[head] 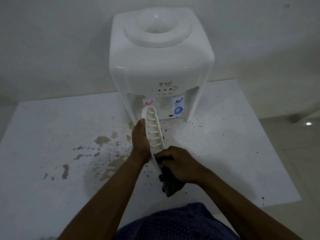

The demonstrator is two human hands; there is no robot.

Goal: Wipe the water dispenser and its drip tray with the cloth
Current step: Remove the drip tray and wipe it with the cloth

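Hands are seen at the middle of the head view, both raised above a white table (52, 129). The drip tray (153, 134), a long white slotted piece, is held in front of the water dispenser (161, 66) and above the tabletop. It is stood on its long edge and tilted, with its far end near the taps and its near end pointed toward the person; the slotted face is turned to the right. The left hand (140, 142) is wrapped around the tray's left side, with the thumb laid along the rim; the fingers are mostly hidden behind the tray. The right hand (180, 163) is clenched around a dark cloth (170, 186), which is bunched in the fist and pressed against the near end of the tray; a loose fold is left hanging below the hand. The water dispenser is stood at the back of the table, close to a pale wall (52, 40), with a round bottle socket on top. A red label (149, 102) is seen on its front at the left and a blue label (178, 108) at the right. Brownish stains (102, 141) and small dark specks are scattered over the tabletop around the hands. A dark dotted shirt (176, 224) is seen at the bottom edge.
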